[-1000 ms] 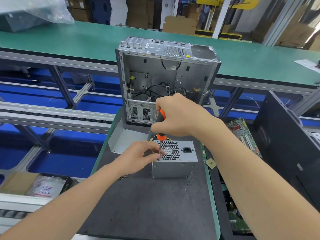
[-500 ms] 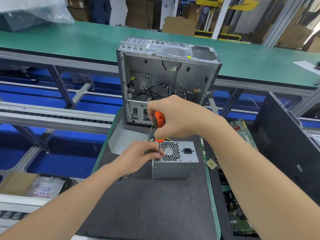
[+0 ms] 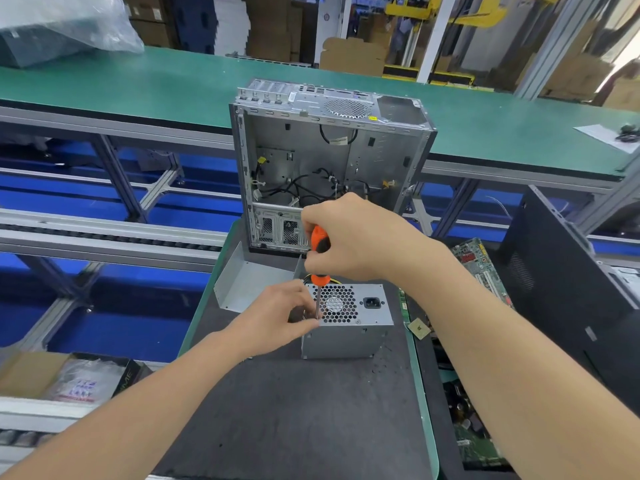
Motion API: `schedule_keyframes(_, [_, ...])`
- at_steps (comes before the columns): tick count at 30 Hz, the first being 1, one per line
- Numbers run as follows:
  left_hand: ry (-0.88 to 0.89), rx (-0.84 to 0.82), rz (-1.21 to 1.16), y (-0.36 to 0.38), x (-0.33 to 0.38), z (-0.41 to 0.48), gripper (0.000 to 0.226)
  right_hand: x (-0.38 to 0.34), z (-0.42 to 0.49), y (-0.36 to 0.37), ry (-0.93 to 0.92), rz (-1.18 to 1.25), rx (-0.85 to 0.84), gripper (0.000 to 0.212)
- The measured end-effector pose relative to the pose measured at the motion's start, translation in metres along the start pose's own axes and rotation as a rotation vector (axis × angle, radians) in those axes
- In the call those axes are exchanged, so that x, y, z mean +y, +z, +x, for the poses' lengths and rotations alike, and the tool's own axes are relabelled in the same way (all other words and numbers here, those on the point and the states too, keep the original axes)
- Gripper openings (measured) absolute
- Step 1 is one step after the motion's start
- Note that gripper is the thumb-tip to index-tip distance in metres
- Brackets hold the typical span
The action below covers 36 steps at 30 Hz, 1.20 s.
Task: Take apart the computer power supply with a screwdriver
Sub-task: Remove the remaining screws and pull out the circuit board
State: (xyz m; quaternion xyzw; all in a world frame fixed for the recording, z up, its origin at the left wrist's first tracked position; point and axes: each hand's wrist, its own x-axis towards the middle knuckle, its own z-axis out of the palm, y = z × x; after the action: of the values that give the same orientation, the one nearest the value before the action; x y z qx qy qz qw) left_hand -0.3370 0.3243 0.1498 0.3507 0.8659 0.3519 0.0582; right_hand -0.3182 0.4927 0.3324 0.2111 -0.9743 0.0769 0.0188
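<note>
A grey metal power supply point(image 3: 360, 336) stands on the dark work mat point(image 3: 311, 417), its top face showing a honeycomb fan grille and a black power socket. My right hand point(image 3: 356, 237) grips the orange-and-black handle of a screwdriver point(image 3: 319, 252) held upright, its shaft running down to the supply's near-left top corner. My left hand point(image 3: 277, 313) holds the supply's left side, its fingertips pinching the shaft near the tip. The tip itself is hidden behind those fingers.
An open, emptied computer case point(image 3: 329, 161) stands upright just behind the supply, with a loose grey metal panel point(image 3: 249, 282) at its foot. Circuit boards point(image 3: 481, 268) lie to the right beside a black case point(image 3: 568, 289). A green conveyor point(image 3: 138, 84) runs across the back.
My right hand has turned slightly on the handle and shifted a little left. The left hand and the power supply stay where they were.
</note>
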Motion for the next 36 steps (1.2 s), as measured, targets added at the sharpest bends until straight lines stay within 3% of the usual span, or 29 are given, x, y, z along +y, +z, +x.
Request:
schedule_keyframes(4, [0.013,-0.064,0.081,0.003,0.002,0.006,0.028,0.002,-0.003,-0.002,0.004,0.031,-0.006,0.017])
schedule_keyframes(10, [-0.044,-0.126,0.196,0.006,-0.002,0.008,0.014,0.005,-0.003,-0.001,0.017,0.043,0.079,0.018])
schedule_keyframes(18, [-0.260,-0.075,0.095,-0.012,-0.043,-0.027,0.011,0.002,0.005,0.010,0.038,0.060,0.143,0.023])
schedule_keyframes(26, [-0.552,-0.001,0.112,0.019,-0.090,-0.087,0.016,-0.015,0.015,0.026,-0.027,0.096,0.082,0.026])
schedule_keyframes(31, [-0.592,0.121,0.075,0.038,-0.095,-0.085,0.020,-0.014,0.012,0.030,-0.050,0.125,0.055,0.024])
schedule_keyframes(36, [-0.584,0.142,0.060,0.037,-0.095,-0.081,0.025,-0.003,0.005,0.028,-0.051,0.156,0.073,0.025])
